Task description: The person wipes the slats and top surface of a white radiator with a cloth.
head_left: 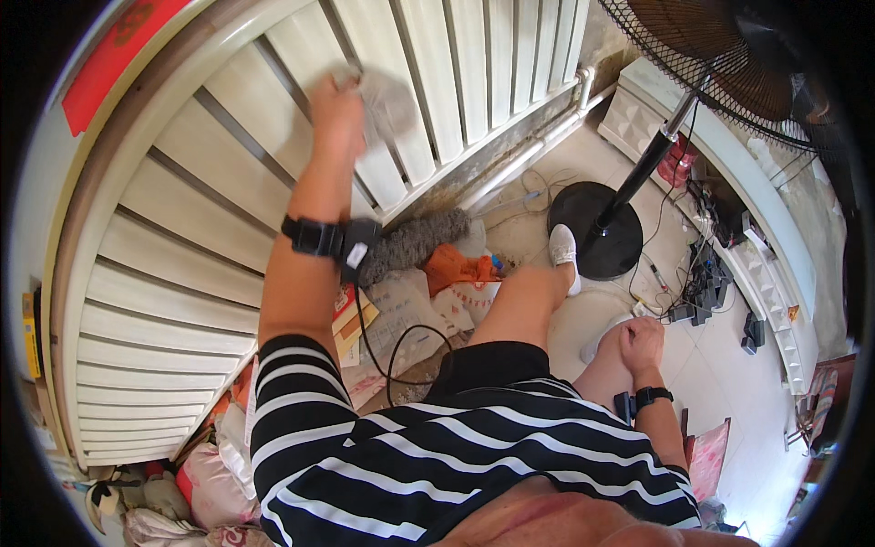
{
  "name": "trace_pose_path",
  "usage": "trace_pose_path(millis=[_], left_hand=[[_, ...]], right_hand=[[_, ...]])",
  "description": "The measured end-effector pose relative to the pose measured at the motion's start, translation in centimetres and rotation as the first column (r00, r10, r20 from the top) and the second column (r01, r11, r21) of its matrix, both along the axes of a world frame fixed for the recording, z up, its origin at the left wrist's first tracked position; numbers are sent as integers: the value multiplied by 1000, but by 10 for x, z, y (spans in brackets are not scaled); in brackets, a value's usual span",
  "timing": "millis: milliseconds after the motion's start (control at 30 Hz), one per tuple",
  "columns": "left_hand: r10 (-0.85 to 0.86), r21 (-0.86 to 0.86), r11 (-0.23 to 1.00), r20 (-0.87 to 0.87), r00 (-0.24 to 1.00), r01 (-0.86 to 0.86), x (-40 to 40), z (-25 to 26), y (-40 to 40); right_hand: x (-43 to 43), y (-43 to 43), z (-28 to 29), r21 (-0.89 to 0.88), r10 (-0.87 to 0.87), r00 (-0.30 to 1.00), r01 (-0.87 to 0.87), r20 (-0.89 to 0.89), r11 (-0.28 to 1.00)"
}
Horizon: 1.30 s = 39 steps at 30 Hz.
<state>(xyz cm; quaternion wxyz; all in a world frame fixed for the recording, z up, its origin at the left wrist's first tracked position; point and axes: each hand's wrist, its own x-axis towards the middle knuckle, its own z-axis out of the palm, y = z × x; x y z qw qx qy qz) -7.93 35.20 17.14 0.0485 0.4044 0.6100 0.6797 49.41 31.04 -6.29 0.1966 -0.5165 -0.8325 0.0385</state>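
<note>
My left hand [336, 116] grips a grey cloth [388, 102], both blurred, against the front of a white column radiator [219, 157]. Dark gaps run between the radiator's flat columns. A black device is strapped to my left wrist, and a black cable [391, 359] hangs from it. My right hand [642, 342] lies loosely curled on my bent right knee, with no object visible in it. Below the radiator, near my left forearm, lies a grey fluffy duster [420, 239].
A pedestal fan's round black base [595, 236] stands by my shoe, its caged head high at right. Cords and black power adapters [711, 284] litter the floor beside a low white cabinet [779, 273]. An orange bag [451, 267] and plastic bags [400, 314] lie under the radiator.
</note>
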Motion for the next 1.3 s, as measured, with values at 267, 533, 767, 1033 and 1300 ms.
trace_pose_path(millis=[267, 533, 767, 1033, 1300], left_hand=[[463, 515, 855, -814, 350, 65, 37, 103, 51], [272, 305, 921, -949, -160, -244, 42, -47, 66], [-368, -304, 812, -929, -31, -498, 37, -156, 49], [-561, -564, 669, -810, 169, -484, 38, -219, 9], [81, -597, 753, 500, 862, 276, 15, -239, -43]], right_hand=[[2, 0, 2, -31, -25, 999, 26, 24, 999], [11, -2, 2, -53, -33, 999, 33, -7, 998], [22, -3, -16, 94, -54, 998, 49, 45, 994], [9, 0, 11, -32, -13, 1000, 12, -21, 999], [17, 10, -28, 82, 64, 998, -63, -15, 995]])
